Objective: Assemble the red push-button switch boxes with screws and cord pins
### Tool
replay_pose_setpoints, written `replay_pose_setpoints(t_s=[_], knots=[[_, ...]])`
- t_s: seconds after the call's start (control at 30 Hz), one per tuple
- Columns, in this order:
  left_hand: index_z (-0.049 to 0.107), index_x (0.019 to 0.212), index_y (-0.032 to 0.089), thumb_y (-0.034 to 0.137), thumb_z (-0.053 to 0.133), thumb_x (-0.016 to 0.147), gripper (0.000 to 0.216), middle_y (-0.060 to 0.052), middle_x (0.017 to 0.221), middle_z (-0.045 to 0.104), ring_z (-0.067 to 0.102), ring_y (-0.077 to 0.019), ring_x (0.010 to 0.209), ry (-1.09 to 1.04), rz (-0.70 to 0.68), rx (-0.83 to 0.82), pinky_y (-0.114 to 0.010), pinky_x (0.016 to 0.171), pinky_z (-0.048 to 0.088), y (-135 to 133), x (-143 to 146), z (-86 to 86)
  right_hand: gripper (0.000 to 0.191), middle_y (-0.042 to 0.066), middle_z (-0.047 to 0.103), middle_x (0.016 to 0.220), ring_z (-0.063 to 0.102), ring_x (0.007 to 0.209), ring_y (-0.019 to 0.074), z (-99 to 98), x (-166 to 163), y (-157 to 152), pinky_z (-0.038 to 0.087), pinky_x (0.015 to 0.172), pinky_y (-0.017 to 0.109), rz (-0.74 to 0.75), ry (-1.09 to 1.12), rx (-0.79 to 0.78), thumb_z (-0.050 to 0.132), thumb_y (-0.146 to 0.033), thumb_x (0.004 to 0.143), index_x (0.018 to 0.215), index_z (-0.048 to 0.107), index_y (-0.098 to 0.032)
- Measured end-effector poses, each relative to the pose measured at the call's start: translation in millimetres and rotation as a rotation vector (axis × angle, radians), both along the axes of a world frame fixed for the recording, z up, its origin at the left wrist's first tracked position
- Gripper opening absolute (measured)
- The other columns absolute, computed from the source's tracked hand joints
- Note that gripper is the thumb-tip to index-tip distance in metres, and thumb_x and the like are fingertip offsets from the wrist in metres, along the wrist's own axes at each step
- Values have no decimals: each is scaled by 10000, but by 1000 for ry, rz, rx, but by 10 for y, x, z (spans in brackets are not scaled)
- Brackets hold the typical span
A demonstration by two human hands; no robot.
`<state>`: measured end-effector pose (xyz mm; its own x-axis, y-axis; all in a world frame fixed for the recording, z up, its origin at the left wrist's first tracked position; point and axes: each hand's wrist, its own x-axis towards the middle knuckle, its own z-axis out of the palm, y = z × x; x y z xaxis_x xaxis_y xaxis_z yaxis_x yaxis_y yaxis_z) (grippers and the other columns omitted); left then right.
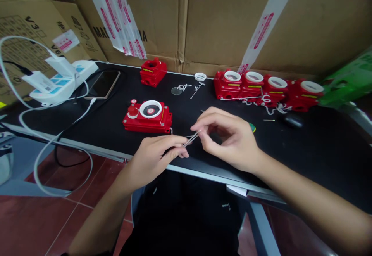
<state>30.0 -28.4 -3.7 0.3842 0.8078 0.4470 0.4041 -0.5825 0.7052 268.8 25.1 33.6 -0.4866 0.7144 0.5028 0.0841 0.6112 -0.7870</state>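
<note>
My left hand (158,153) and my right hand (226,137) meet over the front edge of the black table (95,128). Both pinch a thin metal pin or wire piece (192,139) between fingertips. A red plastic device with a white ring and a red button (147,115) lies just left of my hands. A screwdriver with a green-yellow handle (252,127) pokes out behind my right hand.
A row of several red devices with white rings (267,87) and white cords stands at the back right. One red housing (153,71), a loose white ring (200,76) and small metal parts (181,89) lie at the back. A phone (103,84), power strip (62,79), cardboard boxes behind.
</note>
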Motion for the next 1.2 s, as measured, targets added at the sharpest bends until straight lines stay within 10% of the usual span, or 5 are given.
replay_pose_setpoints(t_s=[0.37, 0.83, 1.2], knots=[[768, 1027, 201, 215, 650, 1105, 142, -12, 950, 792, 738, -134, 863, 50, -14, 9, -270, 834, 563, -2, 4, 53, 217, 77, 746, 1017, 730, 894, 186, -40, -1, 35, 589, 774, 337, -160, -46, 436, 697, -40, 973, 1075, 784, -211], [747, 1042, 166, 63, 698, 1029, 115, -56, 985, 800, 729, -179, 973, -30, -179, 161, -347, 935, 608, 33, -1, 90, 159, 78, 807, 978, 761, 858, 166, -55, -49, 39, 590, 767, 290, -166, -61, 327, 710, -23, 961, 977, 796, -156], [835, 1119, 191, -38, 736, 953, 299, -11, 885, 766, 716, -144, 859, -290, 118, 289, -301, 781, 590, -31, 37, 31, 201, -2, 826, 930, 603, 602, 74, -59, -123, -136, 471, 598, 228, -32, -185, 198, 733, 23, 906, 917, 759, -177]])
